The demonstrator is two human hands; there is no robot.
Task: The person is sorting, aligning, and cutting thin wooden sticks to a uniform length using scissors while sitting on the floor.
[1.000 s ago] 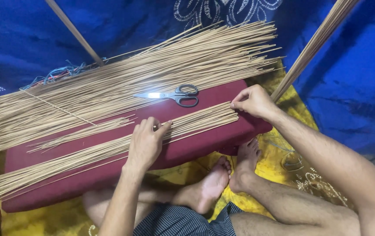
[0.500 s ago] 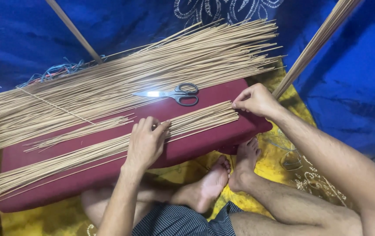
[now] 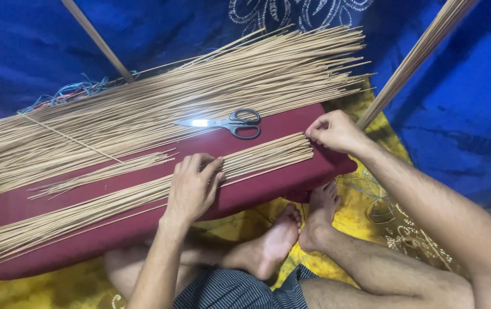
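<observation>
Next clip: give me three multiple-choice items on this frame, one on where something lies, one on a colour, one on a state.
1. Where do the scissors lie?
A. on the maroon cushion, between the big stick pile and the near row of sticks
B. in the right hand
C. on the yellow cloth by the feet

2. What colour are the scissor handles?
A. red
B. dark grey or black
C. white

3. How is the left hand?
A. lifted clear of everything
B. gripping the scissors
C. resting flat on the near row of sticks

Answers: 1 A, they rest on bare cushion between both lots. 2 B, the loops are dark. 3 C, palm down on the sticks while the right hand pinches their ends.
</observation>
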